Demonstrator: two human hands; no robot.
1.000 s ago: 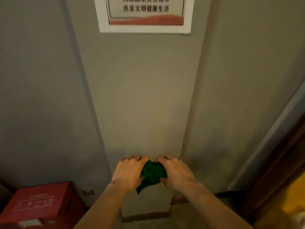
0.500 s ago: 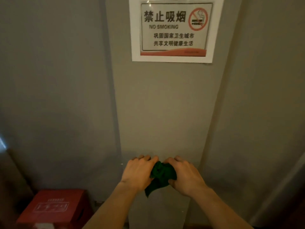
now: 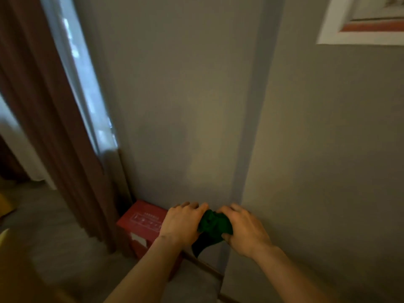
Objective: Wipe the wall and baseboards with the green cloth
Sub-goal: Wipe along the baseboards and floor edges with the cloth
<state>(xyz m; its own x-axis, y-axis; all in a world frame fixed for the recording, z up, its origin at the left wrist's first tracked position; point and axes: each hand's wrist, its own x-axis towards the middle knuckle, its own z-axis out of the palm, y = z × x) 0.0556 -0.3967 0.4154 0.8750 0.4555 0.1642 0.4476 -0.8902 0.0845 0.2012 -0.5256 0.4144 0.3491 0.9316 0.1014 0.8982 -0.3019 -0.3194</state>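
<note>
Fingers point(image 3: 192, 207) of both hands curl over one bunched green cloth point(image 3: 215, 223) and pin it against the grey wall point(image 3: 175, 106) — none spread flat, each set closed around the wad. Cloth: crumpled into a ball between the two hands, low on the wall, right at the vertical corner edge point(image 3: 247, 149) where one wall face steps forward; a loose tail hangs down from the wad toward the floor. Left hand point(image 3: 180, 226): on the left flank of the cloth, knuckles up, fingertips touching the wall above it. Right hand point(image 3: 244, 228): on the right flank, thumb tucked under the wad, back of the hand turned to the camera. Both forearms reach forward and slightly down, converging on the cloth; neither hand is clearly nearer — the hold is shared. Baseboard point(image 3: 203, 264): a dark strip directly below the hanging tail, well apart from the wad, running along the foot of the wall. Judged next requirement: a downward stroke along the corner edge to reach that strip, pressure kept on the wad. Adjacent items: red box point(image 3: 142, 224) on the floor just left of the left wrist, against the wall; brown curtain point(image 3: 50, 127) farther left; framed notice point(image 3: 360, 20) high on the right, blurred.
</note>
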